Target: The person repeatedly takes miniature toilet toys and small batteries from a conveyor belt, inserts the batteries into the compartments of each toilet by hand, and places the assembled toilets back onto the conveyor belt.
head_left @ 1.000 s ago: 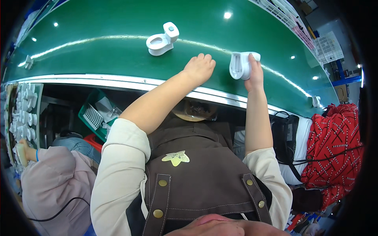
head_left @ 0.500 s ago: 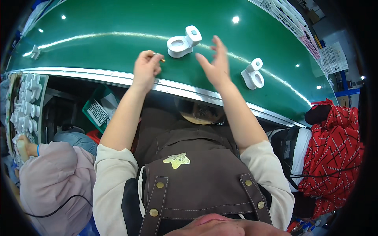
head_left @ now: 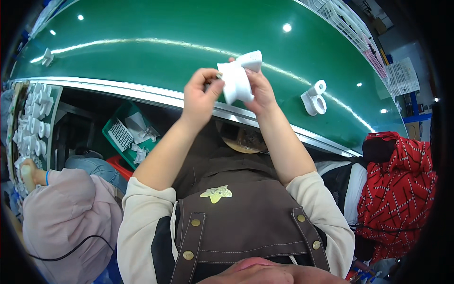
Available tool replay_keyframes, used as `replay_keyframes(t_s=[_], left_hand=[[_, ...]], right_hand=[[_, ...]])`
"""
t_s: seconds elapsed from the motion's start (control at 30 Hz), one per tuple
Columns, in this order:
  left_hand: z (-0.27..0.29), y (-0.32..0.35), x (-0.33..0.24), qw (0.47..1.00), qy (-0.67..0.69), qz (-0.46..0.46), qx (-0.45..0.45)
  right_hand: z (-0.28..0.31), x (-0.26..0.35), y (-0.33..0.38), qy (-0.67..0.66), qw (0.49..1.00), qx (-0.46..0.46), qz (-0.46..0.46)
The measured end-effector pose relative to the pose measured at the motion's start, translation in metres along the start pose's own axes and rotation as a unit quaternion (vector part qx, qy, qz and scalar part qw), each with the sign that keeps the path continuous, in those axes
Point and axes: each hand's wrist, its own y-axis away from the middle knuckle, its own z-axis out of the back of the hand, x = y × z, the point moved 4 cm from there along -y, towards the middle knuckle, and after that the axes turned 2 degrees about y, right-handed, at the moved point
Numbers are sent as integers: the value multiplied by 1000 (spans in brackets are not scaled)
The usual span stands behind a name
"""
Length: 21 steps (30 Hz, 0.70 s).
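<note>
A person in a brown apron point(head_left: 241, 217) sits at a long green counter point(head_left: 142, 61) with a metal near edge, both hands raised just over that edge around a small white toy toilet point(head_left: 235, 84). The toilet is off the counter, tipped over, with its tank pointing toward the far right. The right hand point(head_left: 259, 92) grips it, fingers wrapped round the tank side, one fingertip showing behind. The left hand point(head_left: 203, 93) is half closed at the toilet's left side, thumb and curled fingers close together; I can't tell whether they pinch something small. To the right, near the counter's near edge, a second toy toilet point(head_left: 314, 99) stands upright. A small white piece point(head_left: 48, 57) sits by the left end, and white baskets point(head_left: 338, 23) line the far right edge. Below the counter, to the left, is a green basket point(head_left: 112, 135); beside it, a co-worker in pale pink point(head_left: 66, 213) faces a board of white parts point(head_left: 35, 125).
</note>
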Motion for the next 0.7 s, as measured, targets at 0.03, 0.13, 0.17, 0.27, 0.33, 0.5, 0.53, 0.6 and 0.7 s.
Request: replay_keyframes(t_s=[0.03,0.13,0.17,0.27,0.33,0.5,0.53,0.6,0.7], left_hand=[[-12,9,-10,991,-111,-75,31],[-36,31,-24,953,-223,-195,65],[-38,35,-23,953,-221,-195,75],[-49,52,-23,955,-217,-175,104],[-61,62,-22,945,-236,-178,141],[-68,81,-28,958,-188,-172,131],[-69,85,-29,958,-186,-172,136],[-70,93,-29,949,-222,-166,152],[-77,105,-36,926,-277,-196,163]], right_hand=[[1,-3,12,-41,999,3,-14],[12,-4,47,-61,995,-46,-70],[11,0,58,-61,995,-46,-69],[13,13,92,-7,996,-69,-58],[16,13,113,-99,989,1,-109],[17,4,144,-149,985,-45,-79],[17,2,149,-150,985,-47,-74],[10,-5,158,-186,980,-33,-60],[3,-8,170,-149,988,-50,-2]])
